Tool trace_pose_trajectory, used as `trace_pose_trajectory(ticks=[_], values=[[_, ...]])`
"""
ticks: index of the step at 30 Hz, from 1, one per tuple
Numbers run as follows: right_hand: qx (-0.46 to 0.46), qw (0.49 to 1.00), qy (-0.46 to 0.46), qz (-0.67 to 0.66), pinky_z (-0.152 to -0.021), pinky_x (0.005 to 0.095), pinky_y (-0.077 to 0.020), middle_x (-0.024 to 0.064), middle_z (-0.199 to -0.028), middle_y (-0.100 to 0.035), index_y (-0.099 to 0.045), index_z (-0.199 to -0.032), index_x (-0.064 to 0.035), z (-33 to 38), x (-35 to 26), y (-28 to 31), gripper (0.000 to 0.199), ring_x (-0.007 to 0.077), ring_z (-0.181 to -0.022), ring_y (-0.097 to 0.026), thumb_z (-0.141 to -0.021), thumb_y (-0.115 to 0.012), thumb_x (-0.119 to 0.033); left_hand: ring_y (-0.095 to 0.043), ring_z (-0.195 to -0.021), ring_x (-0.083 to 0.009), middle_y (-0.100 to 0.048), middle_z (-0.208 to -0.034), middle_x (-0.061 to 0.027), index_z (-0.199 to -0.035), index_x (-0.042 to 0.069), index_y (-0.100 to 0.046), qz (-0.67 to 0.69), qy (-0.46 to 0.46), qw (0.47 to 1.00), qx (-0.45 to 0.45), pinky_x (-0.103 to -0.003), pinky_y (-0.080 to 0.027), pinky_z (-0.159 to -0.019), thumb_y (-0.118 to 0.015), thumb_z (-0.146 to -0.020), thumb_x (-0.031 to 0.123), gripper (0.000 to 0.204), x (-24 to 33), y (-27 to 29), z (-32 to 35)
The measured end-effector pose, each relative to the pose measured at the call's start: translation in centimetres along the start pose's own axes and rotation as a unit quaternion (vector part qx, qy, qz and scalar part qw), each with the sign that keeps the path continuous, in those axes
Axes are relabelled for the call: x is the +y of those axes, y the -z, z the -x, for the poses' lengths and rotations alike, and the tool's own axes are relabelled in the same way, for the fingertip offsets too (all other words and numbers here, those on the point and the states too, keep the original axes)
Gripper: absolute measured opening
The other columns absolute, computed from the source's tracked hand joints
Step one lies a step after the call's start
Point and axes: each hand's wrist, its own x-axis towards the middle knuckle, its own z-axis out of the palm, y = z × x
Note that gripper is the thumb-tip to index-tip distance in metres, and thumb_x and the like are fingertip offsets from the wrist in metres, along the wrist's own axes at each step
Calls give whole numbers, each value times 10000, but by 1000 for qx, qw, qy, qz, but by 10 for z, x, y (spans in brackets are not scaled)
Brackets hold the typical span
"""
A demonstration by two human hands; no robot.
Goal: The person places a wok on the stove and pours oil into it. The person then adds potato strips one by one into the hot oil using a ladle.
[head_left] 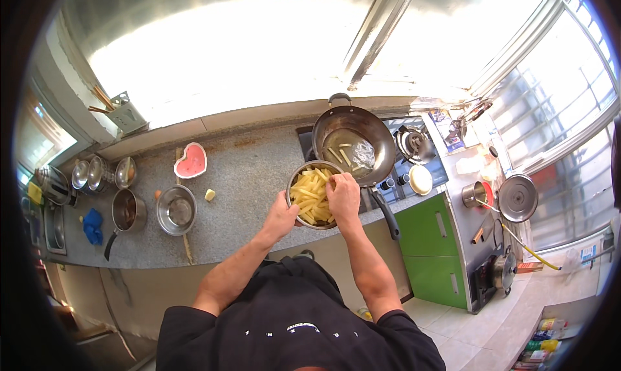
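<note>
A round metal bowl (290, 181) full of pale yellow potato strips (312, 191) is in my left hand (281, 217), whose fingers close on its left rim. It is just in front of the wok. My right hand (344, 195) reaches over the bowl's right side, its curled fingers closed among the strips; the fingertips are partly hidden. Behind the bowl, a dark wok (378, 135) with a long black handle sits over the gas stove (435, 166). A few potato strips (344, 156) lie in the liquid at its bottom, beside a bright reflection.
On the grey counter (249, 170) to the left are a heart-shaped pink dish (191, 161), a metal bowl (176, 210), a small yellowish piece (209, 194) and a saucepan (128, 210). The wok's handle (387, 214) juts past the counter edge. A white round container (420, 179) stands by the stove knobs.
</note>
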Motion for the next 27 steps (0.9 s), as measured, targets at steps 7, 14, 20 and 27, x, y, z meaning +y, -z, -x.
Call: trace_pose_trajectory(ticks=[7,14,20,27], values=[[81,991,-68,-83,-717,413,-513,156,-858,-659,-689,-915,-6,-9,9,21,95,337,-783,-648,-843,-679,-68,-701,-854,-237,-586,-1149,-207,-1335,-85,-344,32,-8,999,18,-325,-632,-606,-450,-903,41,462,-12,7,-5],[96,991,-40,84,-730,429,-501,121,-826,-678,-727,-847,-33,-19,68,28,78,323,-796,-643,-832,-694,-103,-697,-837,-216,-583,-1152,-203,-1348,-79,-316,55,15,997,56,-308,-624,-598,-447,-915,44,469,-1,18,-3],[18,970,22,241,-748,423,-475,82,-829,-683,-737,-793,-93,-22,88,16,116,294,-845,-619,-837,-686,-187,-698,-844,-219,-583,-1154,-208,-1335,-92,-326,53,14,996,64,-303,-627,-604,-450,-916,45,457,-2,24,-3],[3,978,-29,207,-773,432,-484,100,-873,-700,-736,-844,-69,-19,75,7,218,303,-884,-641,-861,-677,-278,-695,-875,-215,-607,-1147,-173,-1307,-46,-394,31,20,996,76,-329,-628,-630,-430,-920,35,397,5,19,1]])
